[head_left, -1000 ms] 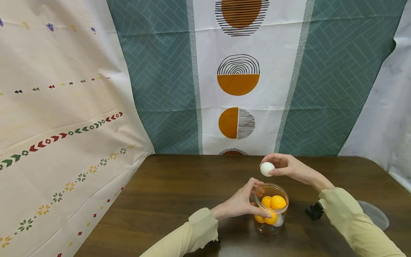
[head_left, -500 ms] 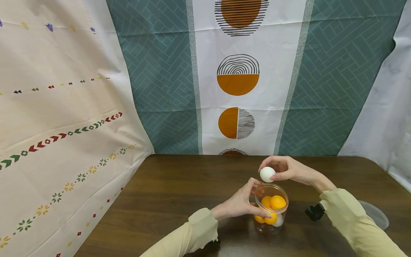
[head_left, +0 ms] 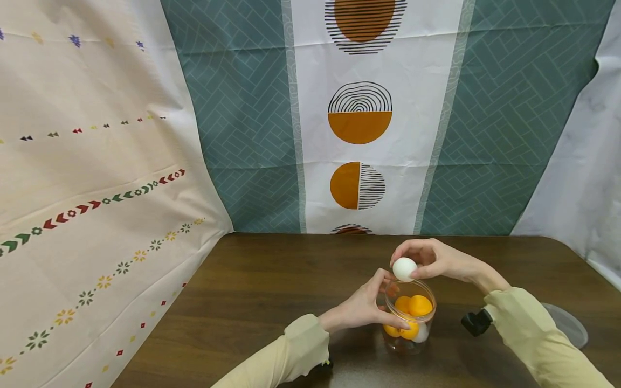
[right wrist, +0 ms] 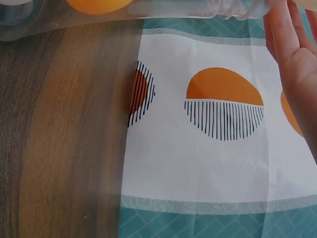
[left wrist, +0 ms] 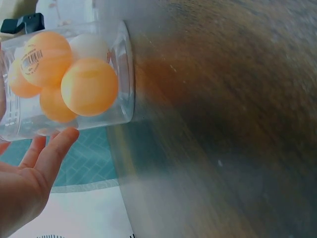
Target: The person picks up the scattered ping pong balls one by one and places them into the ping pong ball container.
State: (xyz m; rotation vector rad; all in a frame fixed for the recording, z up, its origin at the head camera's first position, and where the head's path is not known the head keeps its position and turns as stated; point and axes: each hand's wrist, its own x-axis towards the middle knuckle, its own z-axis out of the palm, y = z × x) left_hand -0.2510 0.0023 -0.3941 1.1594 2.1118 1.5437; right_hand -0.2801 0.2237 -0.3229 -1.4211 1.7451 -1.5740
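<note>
A clear plastic jar (head_left: 405,346) stands upright on the table without a lid. Inside it lie several orange ping-pong balls (head_left: 420,305) and a white one (head_left: 421,332); the left wrist view shows printed text on one orange ball (left wrist: 47,59). My left hand (head_left: 361,307) grips the jar near its rim, thumb on the near side and fingers on the far side. Between thumb and fingers my right hand (head_left: 436,261) pinches a white ping-pong ball (head_left: 404,269) at the far edge of the jar's mouth. In the right wrist view the right hand (right wrist: 297,69) is partly cut off.
A translucent round lid (head_left: 565,325) lies on the brown wooden table (head_left: 271,291) at the right, partly behind the right sleeve (head_left: 538,328). Behind the table hangs a patterned curtain (head_left: 252,134), and a pale embroidered cloth (head_left: 97,215) hangs along the left side.
My right hand has lowered the white ping-pong ball from above the jar to the level of its rim. The left hand and the jar have stayed in place.
</note>
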